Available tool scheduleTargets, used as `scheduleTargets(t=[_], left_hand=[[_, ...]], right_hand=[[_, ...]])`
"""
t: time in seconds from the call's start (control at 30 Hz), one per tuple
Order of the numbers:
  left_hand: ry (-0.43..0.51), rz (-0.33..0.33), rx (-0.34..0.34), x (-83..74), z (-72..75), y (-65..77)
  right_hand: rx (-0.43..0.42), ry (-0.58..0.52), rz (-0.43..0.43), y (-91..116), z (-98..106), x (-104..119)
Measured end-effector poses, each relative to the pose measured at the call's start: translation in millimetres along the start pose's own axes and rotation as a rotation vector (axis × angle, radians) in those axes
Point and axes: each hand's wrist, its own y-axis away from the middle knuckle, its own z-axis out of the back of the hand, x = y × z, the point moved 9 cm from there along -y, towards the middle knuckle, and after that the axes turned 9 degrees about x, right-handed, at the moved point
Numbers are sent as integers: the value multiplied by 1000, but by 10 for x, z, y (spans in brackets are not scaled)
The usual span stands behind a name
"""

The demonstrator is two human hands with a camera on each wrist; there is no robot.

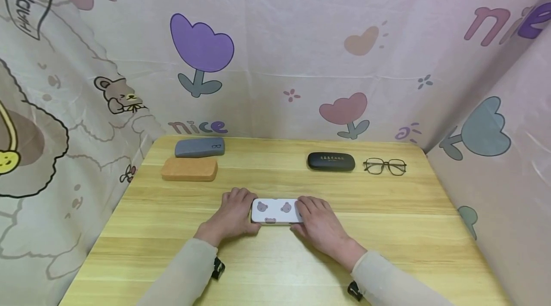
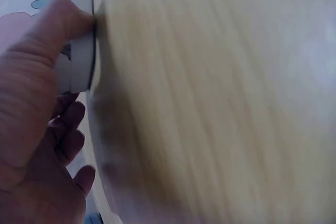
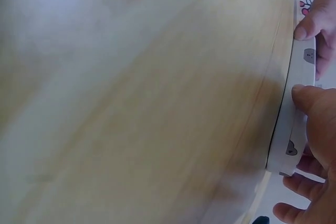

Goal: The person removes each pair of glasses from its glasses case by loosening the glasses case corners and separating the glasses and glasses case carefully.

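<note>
A white glasses case (image 1: 275, 212) printed with bear faces lies closed on the table in front of me. At its left end my left hand (image 1: 232, 215) grips it, thumb at the near side and fingers round the far side. The right hand (image 1: 320, 224) holds the opposite end, with its fingers over the top and far edge. In the left wrist view, the left thumb presses the case's side wall (image 2: 81, 66), while other fingers curl beyond the end. The right wrist view shows the right thumb (image 3: 304, 98) against the same near side.
Toward the back left lie a grey-blue glasses case (image 1: 198, 147) and a tan case (image 1: 189, 169). Back right are a black glasses case (image 1: 331, 161) and dark-framed glasses (image 1: 385, 166). A printed curtain (image 1: 275, 48) hangs behind the wooden table (image 1: 275, 267).
</note>
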Motion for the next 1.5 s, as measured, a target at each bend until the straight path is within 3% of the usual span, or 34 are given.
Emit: scheduleTargets(t=[0.17, 0.57, 0.8, 1.23, 1.5], left_hand=[[5, -11, 17, 17, -14, -25], [-105, -37, -4, -47, 36, -33], [-110, -23, -3, -35, 33, -27], [-71, -12, -11, 1, 6, -9], [-56, -14, 2, -8, -5, -24]], right_hand=[[18, 9, -13, -6, -19, -3], [1, 11, -11, -10, -3, 11], [-43, 29, 8, -15, 19, 29], [-37, 22, -24, -106, 38, 15], [27, 53, -53, -178, 8, -48]])
